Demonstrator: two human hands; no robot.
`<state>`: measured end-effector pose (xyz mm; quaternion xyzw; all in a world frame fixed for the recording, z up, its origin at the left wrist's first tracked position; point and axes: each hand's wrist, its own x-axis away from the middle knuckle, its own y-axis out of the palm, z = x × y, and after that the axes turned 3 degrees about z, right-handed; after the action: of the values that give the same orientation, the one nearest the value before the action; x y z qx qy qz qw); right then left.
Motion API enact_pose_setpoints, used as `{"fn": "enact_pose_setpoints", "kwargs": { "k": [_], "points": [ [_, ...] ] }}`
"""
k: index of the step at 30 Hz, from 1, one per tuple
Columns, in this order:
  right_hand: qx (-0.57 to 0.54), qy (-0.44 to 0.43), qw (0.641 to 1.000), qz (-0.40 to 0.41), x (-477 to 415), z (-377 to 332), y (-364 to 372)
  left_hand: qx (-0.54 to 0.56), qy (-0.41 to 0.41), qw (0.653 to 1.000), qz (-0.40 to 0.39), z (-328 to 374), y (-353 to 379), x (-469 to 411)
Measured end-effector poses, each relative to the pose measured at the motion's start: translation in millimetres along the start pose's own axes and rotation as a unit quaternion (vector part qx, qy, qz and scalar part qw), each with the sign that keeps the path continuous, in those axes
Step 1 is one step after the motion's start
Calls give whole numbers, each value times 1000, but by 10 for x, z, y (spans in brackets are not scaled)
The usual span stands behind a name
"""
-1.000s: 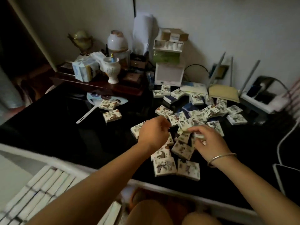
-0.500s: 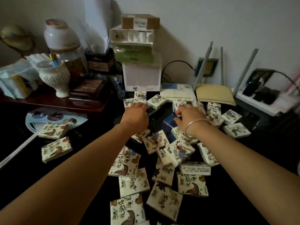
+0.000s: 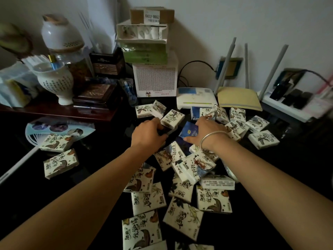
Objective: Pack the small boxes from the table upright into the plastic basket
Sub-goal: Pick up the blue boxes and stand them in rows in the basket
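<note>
Several small white boxes with ink drawings (image 3: 182,218) lie scattered flat on the black table (image 3: 100,157). At the far middle of the pile my left hand (image 3: 146,137) curls its fingers round a dark box (image 3: 164,131) that is hard to make out in the dim light. To its right, my right hand (image 3: 204,131), with a silver bangle on the wrist, pinches a tilted blue box (image 3: 189,131) between thumb and fingers. The plastic basket is out of view.
A white router (image 3: 195,100) with tall antennas and a yellow pad (image 3: 237,98) sit behind the pile. Stacked cartons (image 3: 155,78), a white vase (image 3: 55,83) and dark wooden cases (image 3: 97,96) crowd the back left. A round fan (image 3: 54,129) and two boxes lie left.
Both hands reached from the near boxes to the far middle of the pile. The right hand took hold of the blue box and the left closed on the dark one. The basket left view.
</note>
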<state>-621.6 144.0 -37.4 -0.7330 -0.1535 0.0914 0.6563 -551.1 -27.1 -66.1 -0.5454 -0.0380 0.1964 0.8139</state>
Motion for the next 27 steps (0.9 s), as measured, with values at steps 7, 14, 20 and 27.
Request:
{"fn": "enact_pose_setpoints", "kwargs": {
  "k": [7,14,20,27],
  "points": [
    [-72,-54,990,111,244,-23,18,121,-46,990,58,56,-15,194],
    [-238,-87,953,167,505,-120,-203,348,-86,930,80,-74,-468,549],
    [-470,-100,870,110,923,-405,-394,627,-186,753,65,-28,-915,1178],
    [-554,-142,818,64,1849,-779,-560,749,-226,623,13,-38,-1566,2087]
  ]
}}
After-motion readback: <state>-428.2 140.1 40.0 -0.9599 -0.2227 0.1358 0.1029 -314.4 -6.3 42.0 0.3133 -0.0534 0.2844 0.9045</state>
